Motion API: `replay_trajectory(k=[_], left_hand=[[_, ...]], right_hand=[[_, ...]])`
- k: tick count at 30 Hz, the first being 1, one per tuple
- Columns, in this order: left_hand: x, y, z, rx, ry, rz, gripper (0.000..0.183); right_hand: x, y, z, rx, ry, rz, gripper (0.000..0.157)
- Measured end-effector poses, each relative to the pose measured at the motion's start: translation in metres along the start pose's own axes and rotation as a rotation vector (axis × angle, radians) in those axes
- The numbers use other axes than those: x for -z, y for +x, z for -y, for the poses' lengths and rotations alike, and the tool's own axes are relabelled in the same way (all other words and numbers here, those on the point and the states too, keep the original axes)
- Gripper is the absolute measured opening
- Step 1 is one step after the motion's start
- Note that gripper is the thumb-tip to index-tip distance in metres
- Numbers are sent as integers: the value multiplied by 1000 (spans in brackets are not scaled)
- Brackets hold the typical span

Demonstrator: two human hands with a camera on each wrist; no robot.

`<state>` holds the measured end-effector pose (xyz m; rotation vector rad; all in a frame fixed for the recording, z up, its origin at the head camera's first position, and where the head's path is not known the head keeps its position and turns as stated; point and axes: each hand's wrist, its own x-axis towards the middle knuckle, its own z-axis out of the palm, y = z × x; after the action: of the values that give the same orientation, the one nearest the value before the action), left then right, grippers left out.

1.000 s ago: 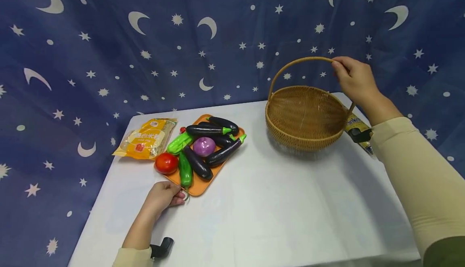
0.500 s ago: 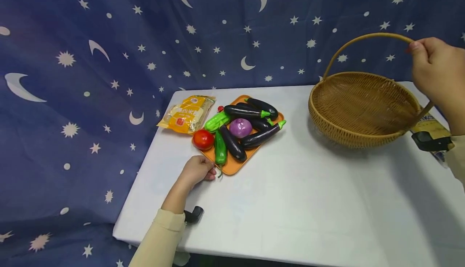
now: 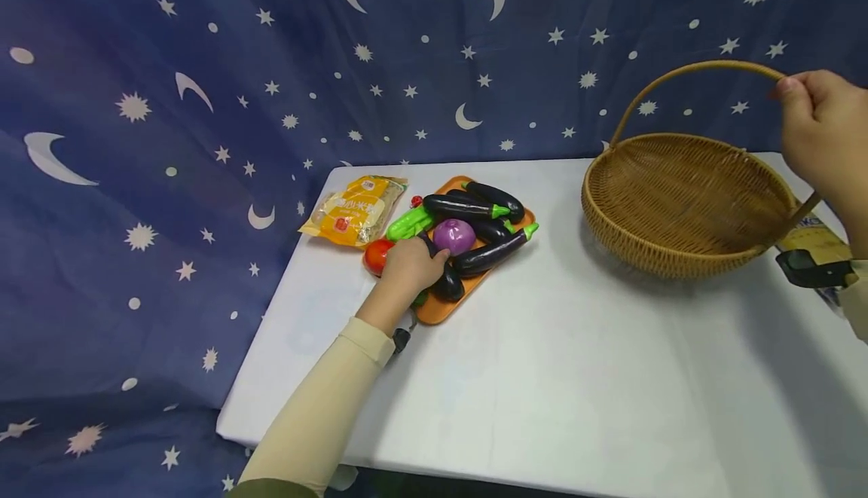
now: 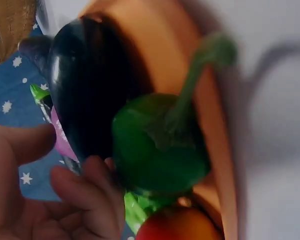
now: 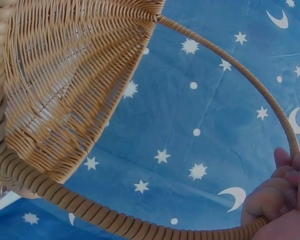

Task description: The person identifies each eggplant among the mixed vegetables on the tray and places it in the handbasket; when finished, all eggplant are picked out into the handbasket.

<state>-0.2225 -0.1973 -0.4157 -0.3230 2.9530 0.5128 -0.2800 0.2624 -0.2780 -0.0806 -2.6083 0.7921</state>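
Gripping basket: R hand [image 3: 823,125], fingers curled round the handle [image 3: 705,67], far R side of the table.
Basket: woven, brown, R of the tray; tilted, mouth twd head cam. Shadow on cloth below; can't tell if base touches table.
L hand: [image 3: 410,263] over near-L part of tray, hiding most of the pepper & part of a dark eggplant [image 3: 450,285]. L wrist view: thumb & fingers spread w/ a gap btwn, fingers bent. Eggplant is just by the fingertips; can't tell if they touch it.
Tray: orange [image 3: 434,315], set at a slant on the table, L of basket, well apart from it.
Pepper: green [image 4: 155,150], on tray, stem sticking out past the rim, right beside that eggplant.
Tomato: red [image 3: 377,257], at tray's L edge, partly behind L hand.
Onion: purple [image 3: 454,236], mid tray, among eggplants.
Other eggplants: [image 3: 498,253] dark w/ green tips, grouped on far & R part of tray.
Cucumber: lt green [image 3: 409,224], L side of tray, btwn tomato & onion.
Food bag: yellow/clear [image 3: 359,208], on table nr tray's L side.
Yellow pack: [image 3: 817,238] partly hidden, behind basket & R wrist.
Table: white cloth [image 3: 576,377].
Backdrop: blue curtain [image 3: 271,106], moons & stars.
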Motion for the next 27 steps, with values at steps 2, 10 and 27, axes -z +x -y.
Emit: replay_trajectory(k=[2,10,27], left_hand=[[-4,7,-7,46,10,31,58],[-8,16,-15,36,16,44,56],[7,9,-26,35,-110,27,60]], right_hand=[[1,-2,-4,5,-41,1,58],[3,-1,-7,36,-90,7,60],[2,6,-17,75,-9,11,54]])
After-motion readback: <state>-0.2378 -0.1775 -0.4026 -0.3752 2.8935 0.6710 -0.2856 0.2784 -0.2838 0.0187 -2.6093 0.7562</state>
